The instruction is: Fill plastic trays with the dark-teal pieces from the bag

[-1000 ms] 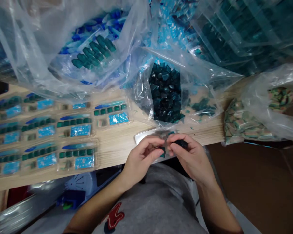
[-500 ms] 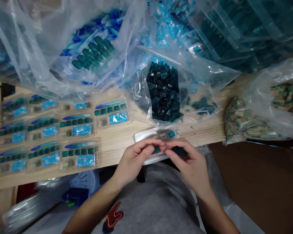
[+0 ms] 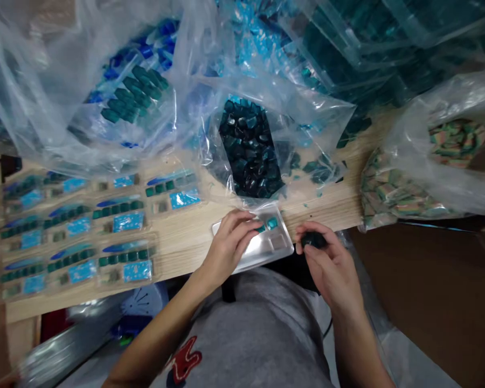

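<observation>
A clear plastic tray (image 3: 267,248) lies at the near edge of the wooden table (image 3: 194,242). One teal tile (image 3: 272,222) sits in a slot near its far edge. My left hand (image 3: 230,245) rests on the tray, its fingertips pinched on another small teal tile beside that one. My right hand (image 3: 327,264) hovers just right of the tray, off the table edge, curled round several dark teal tiles (image 3: 313,240). An open clear bag of loose dark teal tiles (image 3: 248,153) lies right behind the tray.
Filled clear trays (image 3: 125,237) with rows of teal pieces and blue cards cover the table's left half. Large plastic bags (image 3: 117,91) of packed trays pile up at the back. A bag of striped green-and-pink pieces (image 3: 400,194) sits at the right. Brown cardboard (image 3: 436,302) is below right.
My hands were together over the tray and have parted. The left moved onto the tray with a tile; the right drew back to the right with its tiles. The view shifted slightly.
</observation>
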The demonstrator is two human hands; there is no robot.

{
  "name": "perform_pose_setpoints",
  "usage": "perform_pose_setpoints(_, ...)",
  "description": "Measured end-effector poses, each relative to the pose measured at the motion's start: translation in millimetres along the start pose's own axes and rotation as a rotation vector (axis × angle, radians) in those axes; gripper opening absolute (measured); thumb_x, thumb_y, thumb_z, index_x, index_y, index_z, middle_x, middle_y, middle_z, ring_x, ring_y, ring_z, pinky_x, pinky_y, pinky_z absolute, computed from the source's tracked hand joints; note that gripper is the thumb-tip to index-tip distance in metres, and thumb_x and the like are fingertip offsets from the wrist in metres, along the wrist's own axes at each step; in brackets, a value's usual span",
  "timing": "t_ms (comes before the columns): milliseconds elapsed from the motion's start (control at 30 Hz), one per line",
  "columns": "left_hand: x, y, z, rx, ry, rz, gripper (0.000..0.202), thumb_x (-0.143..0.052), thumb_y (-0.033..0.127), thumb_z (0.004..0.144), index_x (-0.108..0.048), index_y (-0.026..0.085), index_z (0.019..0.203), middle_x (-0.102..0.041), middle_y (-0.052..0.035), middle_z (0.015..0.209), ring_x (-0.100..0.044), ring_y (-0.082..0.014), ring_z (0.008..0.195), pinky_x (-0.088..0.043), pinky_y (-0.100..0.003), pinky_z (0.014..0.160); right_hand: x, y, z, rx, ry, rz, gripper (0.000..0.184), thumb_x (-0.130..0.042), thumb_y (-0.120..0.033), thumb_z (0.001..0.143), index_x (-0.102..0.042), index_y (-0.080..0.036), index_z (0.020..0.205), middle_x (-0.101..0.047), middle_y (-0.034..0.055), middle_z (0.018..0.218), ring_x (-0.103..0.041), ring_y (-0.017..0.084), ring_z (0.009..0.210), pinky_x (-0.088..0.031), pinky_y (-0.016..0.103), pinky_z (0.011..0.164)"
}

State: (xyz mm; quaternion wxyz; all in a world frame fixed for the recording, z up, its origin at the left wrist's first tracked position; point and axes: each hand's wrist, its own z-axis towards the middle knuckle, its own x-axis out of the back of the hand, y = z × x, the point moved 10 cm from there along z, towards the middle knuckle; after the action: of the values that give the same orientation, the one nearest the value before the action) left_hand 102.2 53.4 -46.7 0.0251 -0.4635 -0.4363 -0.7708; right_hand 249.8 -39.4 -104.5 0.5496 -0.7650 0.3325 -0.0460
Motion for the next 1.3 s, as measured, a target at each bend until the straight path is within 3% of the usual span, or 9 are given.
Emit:
perform_pose_setpoints(167, -4.5, 9, 0, -0.101, -0.042, 0.058, 0.017, -0.051, 0.021, 0.094, -0.055, 0.018, 0.11, -0.066, -0.0071, 0.097, -0.06, -0.0195, 0.094, -0.048, -0.035, 0.084, -5, 7, 4, -0.048, -0.014, 0.115, 0.021, -0.07, -0.022, 0.079, -0.07, -0.03, 0.099, -0.07, -0.0019, 0.095, -0.067, 0.014, 0.085, -0.052, 0.028, 0.083)
perform_pose_setpoints(333, -8.8, 20, -1, -0.211, 0.001, 0.206, 0.012, -0.048, 0.018, 0.096, -0.056, 0.016, 0.104, -0.068, -0.0076, 0.095, -0.06, -0.0196, 0.091, -0.045, -0.037, 0.087, -4, 15, 4, -0.062, 0.002, 0.064, 0.019, -0.073, -0.031, 0.079, -0.068, -0.029, 0.097, -0.072, -0.0035, 0.083, -0.066, 0.011, 0.062, -0.053, 0.025, 0.064)
perform_pose_setpoints(400, -10.3, 22, 0, -0.225, -0.015, 0.226, 0.013, -0.047, 0.016, 0.096, -0.057, 0.017, 0.104, -0.068, -0.0075, 0.097, -0.061, -0.0191, 0.092, -0.044, -0.036, 0.087, -5, 16, 3, -0.06, 0.002, 0.03, 0.02, -0.075, -0.032, 0.078, -0.068, -0.028, 0.096, -0.073, -0.0027, 0.078, -0.066, 0.012, 0.063, -0.054, 0.026, 0.066)
perform_pose_setpoints(567, -4.7, 10, 3, -0.085, -0.078, 0.113, 0.018, -0.054, 0.023, 0.093, -0.056, 0.016, 0.11, -0.067, -0.008, 0.102, -0.06, -0.0202, 0.096, -0.045, -0.035, 0.084, -17, 18, 0, -0.111, -0.05, 0.013, 0.031, -0.076, -0.035, 0.076, -0.069, -0.027, 0.105, -0.077, 0.0005, 0.084, -0.072, 0.017, 0.079, -0.056, 0.034, 0.082)
perform_pose_setpoints(767, 26.5, 0, -8, 0.137, 0.11, -0.236, 0.016, -0.05, 0.016, 0.094, -0.06, 0.021, 0.107, -0.066, -0.0041, 0.101, -0.06, -0.0157, 0.097, -0.048, -0.03, 0.085, -22, 5, -2, -0.035, -0.03, -0.063, 0.02, -0.073, -0.03, 0.078, -0.07, -0.026, 0.097, -0.072, -0.0024, 0.071, -0.067, 0.013, 0.06, -0.057, 0.029, 0.067)
perform_pose_setpoints(867, 18.8, 3, -10, 0.21, 0.028, -0.462, 0.016, -0.056, 0.021, 0.092, -0.061, 0.022, 0.108, -0.066, -0.0042, 0.102, -0.063, -0.0151, 0.095, -0.051, -0.029, 0.084, -36, -3, -5, -0.01, -0.069, -0.164, 0.019, -0.073, -0.022, 0.075, -0.071, -0.027, 0.092, -0.068, -0.0047, 0.067, -0.061, 0.01, 0.052, -0.053, 0.024, 0.053)
perform_pose_setpoints(967, 14.8, 7, -10, 0.236, -0.009, -0.598, 0.019, -0.06, 0.024, 0.09, -0.062, 0.022, 0.108, -0.065, -0.0056, 0.102, -0.063, -0.0163, 0.096, -0.053, -0.03, 0.084, -53, -14, -10, 0.053, -0.117, -0.256, 0.02, -0.072, -0.017, 0.072, -0.071, -0.028, 0.089, -0.071, -0.0034, 0.078, -0.066, 0.013, 0.063, -0.053, 0.024, 0.056)
perform_pose_setpoints(1167, 23.3, 6, -11, 0.223, -0.005, -0.653, 0.014, -0.059, 0.021, 0.09, -0.061, 0.022, 0.104, -0.065, -0.0048, 0.099, -0.063, -0.0161, 0.097, -0.052, -0.029, 0.086, -66, -17, -13, 0.088, -0.181, -0.343, 0.023, -0.069, -0.018, 0.076, -0.07, -0.03, 0.095, -0.072, -0.0016, 0.091, -0.067, 0.015, 0.079, -0.054, 0.027, 0.069)
perform_pose_setpoints(1300, 41.6, -3, -14, 0.171, 0.043, -0.271, 0.016, -0.059, 0.019, 0.09, -0.059, 0.022, 0.106, -0.065, -0.0042, 0.1, -0.06, -0.0167, 0.096, -0.049, -0.03, 0.084, -38, -2, -7, 0.009, -0.109, -0.218, 0.033, -0.061, -0.019, 0.083, -0.063, -0.032, 0.114, -0.07, 0.0005, 0.103, -0.066, 0.015, 0.082, -0.054, 0.026, 0.068)
